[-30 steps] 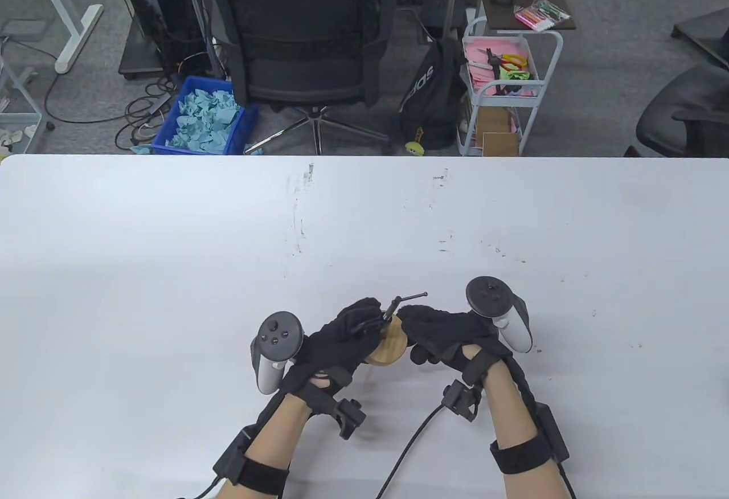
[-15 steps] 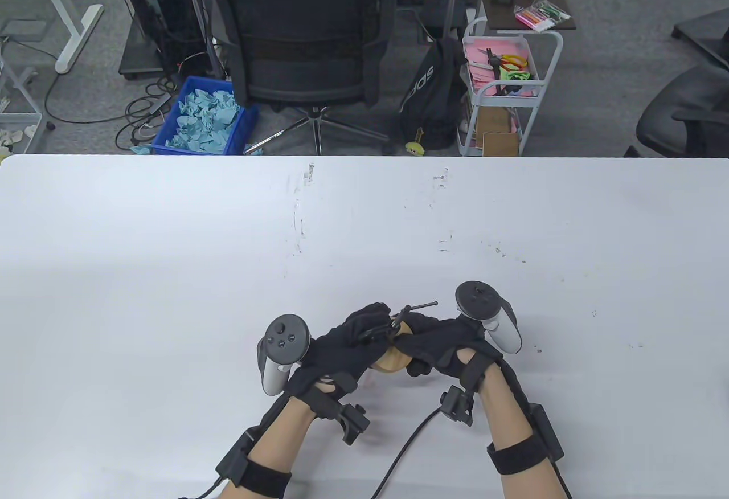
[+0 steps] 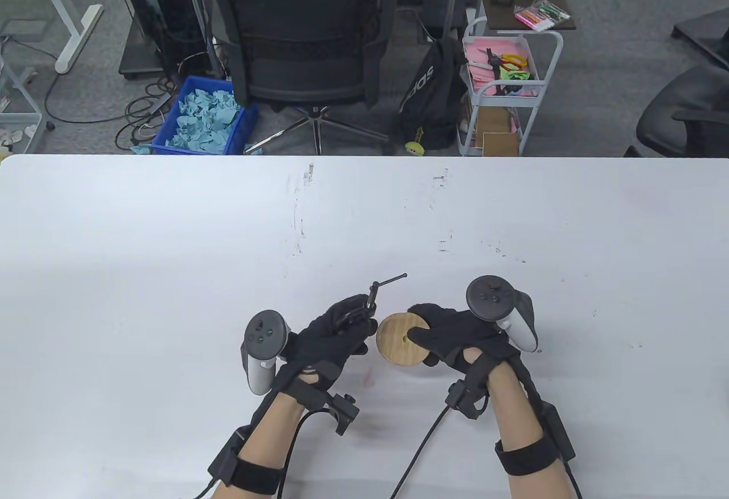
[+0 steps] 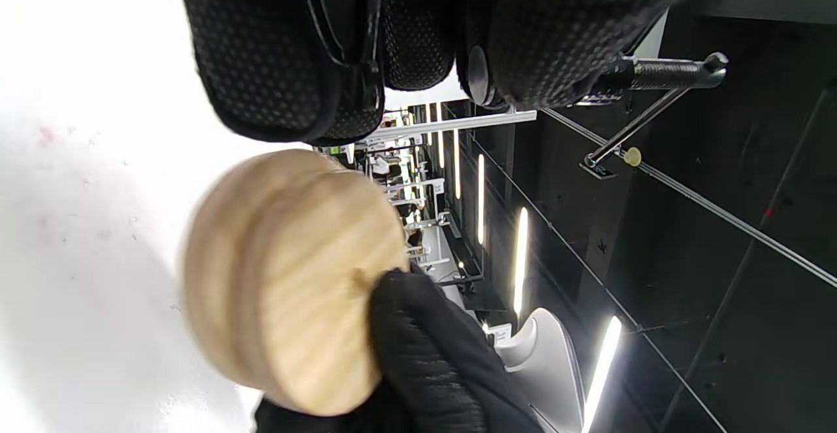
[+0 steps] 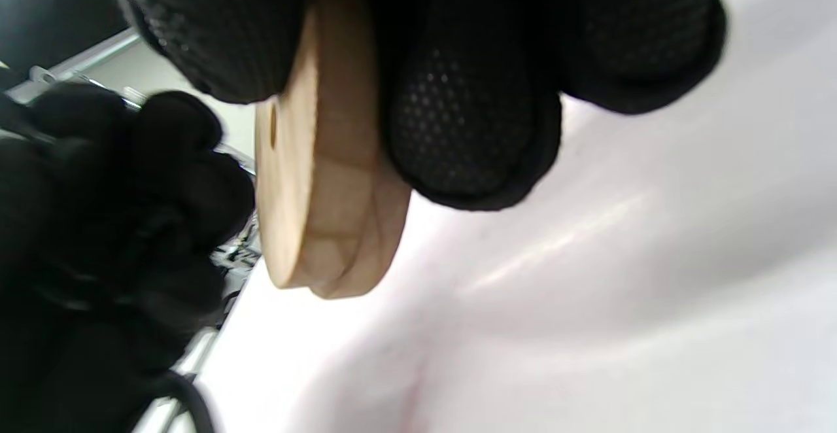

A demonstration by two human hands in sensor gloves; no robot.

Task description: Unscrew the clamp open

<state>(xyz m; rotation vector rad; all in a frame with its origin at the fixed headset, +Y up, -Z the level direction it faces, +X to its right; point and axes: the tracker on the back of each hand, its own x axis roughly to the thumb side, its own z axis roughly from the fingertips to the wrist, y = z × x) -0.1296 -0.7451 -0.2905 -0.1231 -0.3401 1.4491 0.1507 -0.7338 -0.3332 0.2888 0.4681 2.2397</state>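
Gripping the clamp point(image 3: 364, 311) in the left hand point(image 3: 330, 339), fingers point(image 4: 274, 53) clenched around its dark body, most of the frame hidden inside the glove. Showing only the threaded screw point(image 4: 654, 74) sticking out past the fingers, with the thin metal handle bar point(image 3: 390, 281) crossing its end and slanting up and away over the white table point(image 3: 171, 248). Holding the clamp just above the table, near its front edge, slightly left of centre.

Pinching a round wooden disc point(image 3: 403, 338) in the right hand point(image 3: 455, 336), thumb lying across its flat face and the other fingers point(image 5: 471, 125) wrapped behind its edge. Tilting the disc so its face, marked by a small centre hole, is turning toward the left hand. Sitting just beside the clamp, apart from it by a narrow gap. Appearing in the right wrist view as two wooden layers stacked together, a wide disc on a narrower one, raised off the table.

Carrying a tracker on the back of each hand: left tracker point(image 3: 262, 351) at the outer left, right tracker point(image 3: 501, 311) at the outer right. Trailing black cables point(image 3: 416, 453) from the wrist straps toward the front edge.

Standing beyond the far edge: a black office chair point(image 3: 302, 37), a blue bin point(image 3: 205, 117) of crumpled paper, and a white cart point(image 3: 501, 94).
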